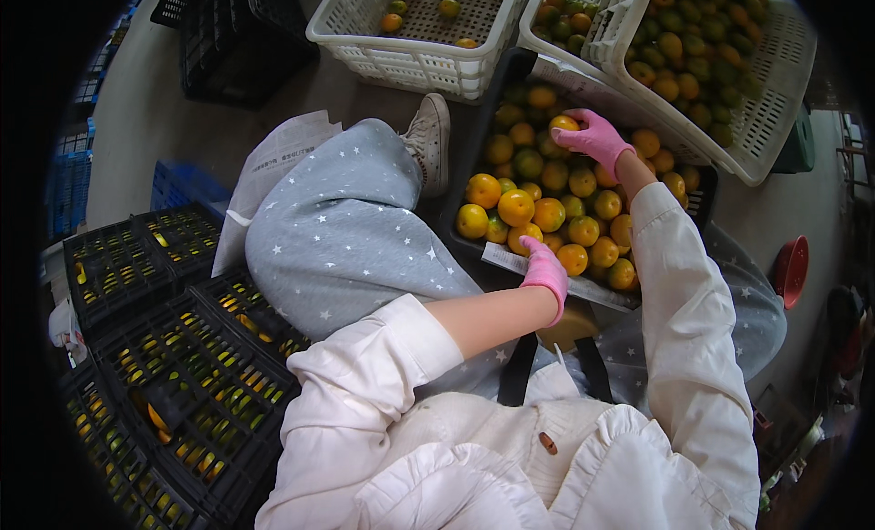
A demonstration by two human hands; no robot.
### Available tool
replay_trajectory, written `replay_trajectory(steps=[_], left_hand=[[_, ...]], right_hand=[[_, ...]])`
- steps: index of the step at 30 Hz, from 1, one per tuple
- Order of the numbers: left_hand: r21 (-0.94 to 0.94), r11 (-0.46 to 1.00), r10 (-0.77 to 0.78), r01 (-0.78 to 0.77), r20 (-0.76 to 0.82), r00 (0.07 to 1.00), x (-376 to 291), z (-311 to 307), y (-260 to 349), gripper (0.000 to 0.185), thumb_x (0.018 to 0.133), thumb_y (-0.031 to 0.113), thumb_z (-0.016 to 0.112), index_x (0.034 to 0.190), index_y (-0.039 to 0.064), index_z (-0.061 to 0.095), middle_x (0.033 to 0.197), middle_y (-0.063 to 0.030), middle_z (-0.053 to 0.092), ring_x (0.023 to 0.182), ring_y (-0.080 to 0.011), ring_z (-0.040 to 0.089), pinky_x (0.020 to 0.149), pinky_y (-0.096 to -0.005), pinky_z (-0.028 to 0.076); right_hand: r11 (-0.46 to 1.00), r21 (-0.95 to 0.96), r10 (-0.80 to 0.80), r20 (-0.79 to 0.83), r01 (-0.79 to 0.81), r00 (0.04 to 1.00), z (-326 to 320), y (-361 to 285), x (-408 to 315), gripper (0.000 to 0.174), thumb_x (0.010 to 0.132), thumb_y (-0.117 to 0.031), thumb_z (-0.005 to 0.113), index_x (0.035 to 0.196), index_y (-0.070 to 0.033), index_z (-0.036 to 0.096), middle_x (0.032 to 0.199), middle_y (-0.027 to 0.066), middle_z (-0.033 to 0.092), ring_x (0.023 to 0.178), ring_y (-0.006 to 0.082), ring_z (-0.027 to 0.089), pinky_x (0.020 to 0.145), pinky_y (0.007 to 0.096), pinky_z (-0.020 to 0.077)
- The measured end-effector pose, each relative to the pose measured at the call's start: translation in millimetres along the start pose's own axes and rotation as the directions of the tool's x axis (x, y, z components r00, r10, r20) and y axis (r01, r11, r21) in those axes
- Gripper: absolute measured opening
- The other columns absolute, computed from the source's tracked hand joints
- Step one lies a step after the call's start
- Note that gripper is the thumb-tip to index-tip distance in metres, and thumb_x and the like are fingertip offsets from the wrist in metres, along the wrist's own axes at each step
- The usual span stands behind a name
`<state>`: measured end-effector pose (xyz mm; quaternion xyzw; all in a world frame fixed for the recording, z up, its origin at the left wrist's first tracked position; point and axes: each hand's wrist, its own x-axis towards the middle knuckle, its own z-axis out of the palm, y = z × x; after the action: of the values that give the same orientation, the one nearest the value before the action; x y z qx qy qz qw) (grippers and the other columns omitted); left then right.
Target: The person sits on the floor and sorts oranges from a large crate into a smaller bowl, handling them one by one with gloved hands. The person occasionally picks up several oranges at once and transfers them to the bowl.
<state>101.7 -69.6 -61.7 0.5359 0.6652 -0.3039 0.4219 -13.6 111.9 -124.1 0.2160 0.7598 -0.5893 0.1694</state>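
Both my hands wear pink gloves over a black crate [472, 144] lined with newspaper and filled with orange and greenish citrus fruits [549, 214]. In the fingers of my right hand [593, 137] is an orange citrus fruit [564, 124], held above the fruits at the crate's far half. My left hand [544, 274] is at the near edge, its fingertips by an orange fruit [525, 238]; whether it grips that fruit I cannot tell. Part of the newspaper [507, 258] shows along the near rim.
White plastic crates stand beyond: one [417, 51] with a few fruits, and a tilted one [765, 120] holding many. Black crates with fruit [198, 386] are at the left, near a blue crate [181, 186]. Empty-looking black crates [236, 45] stand far left; a red basin [791, 271] is at the right.
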Motion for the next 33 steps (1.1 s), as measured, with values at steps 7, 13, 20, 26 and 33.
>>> replay_trajectory(steps=[7, 13, 20, 26, 33], left_hand=[[0.036, 0.996, -0.071, 0.083, -0.259, 0.963, 10, 0, 4, 0.051, 0.084, 0.03, 0.071, 0.13, 0.011, 0.064, 0.134, -0.0114, 0.06, 0.124, -0.0388, 0.054, 0.097, -0.0664, 0.038], [0.036, 0.999, 0.019, -0.014, -0.137, 0.99, 5, -4, 10, 0.048, 0.085, 0.031, 0.068, 0.128, 0.009, 0.065, 0.131, -0.0131, 0.061, 0.124, -0.0365, 0.054, 0.099, -0.0613, 0.038], [0.053, 0.998, 0.038, -0.031, -0.138, 0.99, 1, 1, 10, 0.048, 0.089, 0.04, 0.061, 0.125, 0.008, 0.066, 0.127, -0.0135, 0.064, 0.122, -0.0323, 0.057, 0.102, -0.0541, 0.037], [0.065, 0.994, 0.09, -0.083, -0.117, 0.989, 0, -4, 4, 0.044, 0.092, 0.038, 0.059, 0.124, 0.01, 0.067, 0.126, -0.0115, 0.065, 0.12, -0.0328, 0.059, 0.1, -0.0547, 0.039], [0.073, 0.988, 0.14, -0.134, -0.085, 0.987, -2, -9, -1, 0.041, 0.093, 0.036, 0.058, 0.123, 0.01, 0.068, 0.124, -0.0114, 0.066, 0.119, -0.0337, 0.059, 0.102, -0.0566, 0.037]], right_hand=[[0.989, -0.127, -0.068, 0.045, 0.073, 0.997, -6, 21, -46, 0.063, 0.076, -0.031, 0.083, 0.125, -0.009, 0.05, 0.108, 0.0082, 0.058, 0.101, 0.018, 0.057, 0.092, 0.0303, 0.0481], [0.925, -0.252, -0.24, 0.189, 0.284, 0.952, 7, 29, -76, 0.062, 0.07, -0.028, 0.086, 0.118, -0.009, 0.052, 0.111, 0.0107, 0.059, 0.105, 0.0246, 0.058, 0.096, 0.0334, 0.046], [0.859, -0.373, -0.391, -0.033, 0.351, 0.92, 23, 36, -77, 0.062, 0.068, -0.021, 0.085, 0.121, -0.01, 0.055, 0.121, 0.0137, 0.057, 0.115, 0.0337, 0.055, 0.1, 0.0378, 0.0456], [0.78, -0.512, -0.332, 0.15, 0.361, 0.931, 51, 32, -65, 0.06, 0.078, -0.023, 0.077, 0.133, -0.012, 0.054, 0.122, 0.0129, 0.06, 0.113, 0.0308, 0.057, 0.1, 0.0353, 0.0463], [0.969, -0.138, -0.183, 0.168, 0.207, 0.969, 38, 36, -54, 0.045, 0.089, -0.013, 0.066, 0.132, -0.011, 0.059, 0.118, 0.0093, 0.066, 0.101, 0.0213, 0.063, 0.094, 0.0317, 0.0493]])
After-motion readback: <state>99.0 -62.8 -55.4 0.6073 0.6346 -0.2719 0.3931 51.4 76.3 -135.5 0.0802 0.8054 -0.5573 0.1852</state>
